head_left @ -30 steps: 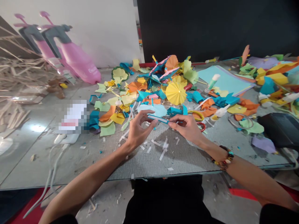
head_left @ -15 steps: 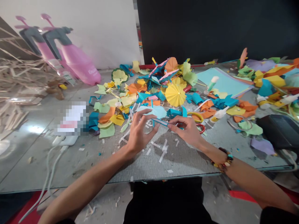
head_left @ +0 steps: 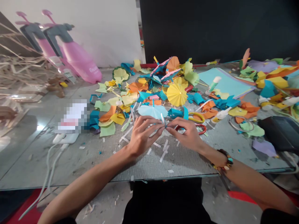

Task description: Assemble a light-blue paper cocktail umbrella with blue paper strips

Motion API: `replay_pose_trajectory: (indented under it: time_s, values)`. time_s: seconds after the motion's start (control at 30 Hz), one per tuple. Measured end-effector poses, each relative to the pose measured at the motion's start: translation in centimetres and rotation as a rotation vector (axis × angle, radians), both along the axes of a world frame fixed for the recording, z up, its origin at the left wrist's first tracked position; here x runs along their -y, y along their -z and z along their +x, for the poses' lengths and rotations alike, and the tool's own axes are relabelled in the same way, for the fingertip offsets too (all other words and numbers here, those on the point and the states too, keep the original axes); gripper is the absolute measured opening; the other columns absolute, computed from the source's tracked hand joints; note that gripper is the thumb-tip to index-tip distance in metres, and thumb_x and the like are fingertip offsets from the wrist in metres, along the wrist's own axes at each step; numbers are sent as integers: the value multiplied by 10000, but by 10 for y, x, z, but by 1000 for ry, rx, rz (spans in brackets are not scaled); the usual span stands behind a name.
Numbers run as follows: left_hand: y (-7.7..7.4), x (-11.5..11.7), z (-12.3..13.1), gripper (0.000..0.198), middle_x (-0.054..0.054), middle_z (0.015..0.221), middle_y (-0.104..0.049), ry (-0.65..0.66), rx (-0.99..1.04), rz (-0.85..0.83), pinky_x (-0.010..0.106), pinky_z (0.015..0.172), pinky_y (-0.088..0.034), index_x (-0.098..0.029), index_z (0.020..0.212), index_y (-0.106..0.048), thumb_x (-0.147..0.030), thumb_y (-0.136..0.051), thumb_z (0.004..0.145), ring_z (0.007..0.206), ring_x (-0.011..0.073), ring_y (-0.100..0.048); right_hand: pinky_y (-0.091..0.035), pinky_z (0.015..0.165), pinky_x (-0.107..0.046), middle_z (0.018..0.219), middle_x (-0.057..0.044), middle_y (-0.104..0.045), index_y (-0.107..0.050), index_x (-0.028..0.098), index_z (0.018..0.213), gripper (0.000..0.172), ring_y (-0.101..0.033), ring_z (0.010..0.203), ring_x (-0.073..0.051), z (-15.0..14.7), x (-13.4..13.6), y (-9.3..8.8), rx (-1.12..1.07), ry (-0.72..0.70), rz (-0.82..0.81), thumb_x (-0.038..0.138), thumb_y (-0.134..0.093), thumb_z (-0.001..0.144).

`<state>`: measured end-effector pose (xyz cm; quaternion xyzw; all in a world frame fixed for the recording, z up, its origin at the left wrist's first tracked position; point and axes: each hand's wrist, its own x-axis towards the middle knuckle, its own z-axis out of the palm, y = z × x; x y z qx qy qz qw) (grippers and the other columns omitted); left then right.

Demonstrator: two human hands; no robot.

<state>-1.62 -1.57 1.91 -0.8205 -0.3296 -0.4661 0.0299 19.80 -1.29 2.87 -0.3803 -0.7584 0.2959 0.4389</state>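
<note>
The left hand (head_left: 143, 136) and right hand (head_left: 187, 133) are together, fingertips pinching a small blue paper strip (head_left: 163, 119), with a pale blue paper parasol (head_left: 151, 111) just beyond and red scissor handles (head_left: 201, 128) to their right.

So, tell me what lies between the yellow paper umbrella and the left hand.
The head view shows a pale blue paper umbrella there, just above the left hand.

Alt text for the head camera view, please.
The left hand and right hand pinch a small blue paper strip over a scrap-strewn tabletop, beside a pale blue paper parasol. A yellow paper parasol and heaps of coloured paper scraps lie beyond.
</note>
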Motion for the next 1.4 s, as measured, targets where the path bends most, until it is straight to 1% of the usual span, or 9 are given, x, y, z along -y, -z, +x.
replay_pose_trajectory:
  time_s: [0.13,0.2,0.27,0.33,0.57,0.9,1.13,1.3,1.4]
  values:
    - [2,0,2,233,25,1069,-753,32,13,-71,378,899,-523,-247,1107,-705,-148,-711,897,1001,190,-650,-560,743,-314,908,-54,-699,-706,206,959,88,-676,845,-178,1,1,0,50,-14,116,277,-654,952]
    - [3,0,3,197,31,1060,-750,49,22,-98,360,889,-528,-224,1086,-707,-142,-698,907,969,172,-660,-555,726,-307,919,-58,-687,-691,200,975,83,-669,837,-174,1,1,0,59,-33,137,258,-634,962]
    - [3,-1,4,172,32,1046,-749,62,41,-122,347,874,-537,-213,1065,-710,-141,-694,910,953,162,-663,-546,667,-288,915,-59,-674,-681,198,983,89,-657,804,-165,1,1,-1,63,-51,130,258,-616,972]
    - [3,-1,5,157,32,1034,-749,72,59,-137,343,860,-546,-214,1052,-714,-147,-692,912,944,162,-666,-547,650,-284,913,-61,-669,-673,201,982,94,-650,795,-164,1,2,-1,71,-56,125,265,-604,979]
    - [2,-2,6,136,41,1023,-750,97,105,-200,353,870,-561,-217,1038,-726,-163,-685,920,936,162,-678,-565,688,-295,925,-61,-663,-654,210,986,71,-660,833,-175,0,1,0,91,-61,130,263,-607,980]
    - [3,-5,4,96,44,1013,-748,159,208,-430,337,898,-580,-225,991,-755,-213,-685,928,956,154,-702,-561,723,-305,936,-61,-657,-636,220,985,47,-661,871,-188,3,1,0,114,-69,151,254,-605,979]
    - [4,-6,3,105,49,1026,-752,172,202,-436,356,914,-582,-232,1002,-760,-236,-679,936,978,166,-705,-566,731,-316,949,-67,-657,-634,224,993,59,-658,884,-194,4,0,1,126,-77,140,267,-594,984]
    - [5,-6,3,100,51,1018,-753,179,219,-458,345,903,-590,-230,992,-760,-232,-678,934,961,162,-713,-563,734,-311,953,-66,-661,-633,223,990,55,-660,892,-194,4,1,0,113,-86,131,267,-600,980]
    - [3,-6,2,88,48,1010,-750,186,219,-448,342,899,-588,-228,982,-751,-231,-678,935,957,161,-714,-554,724,-302,963,-66,-668,-634,223,986,58,-658,889,-190,5,0,0,112,-89,117,271,-603,976]
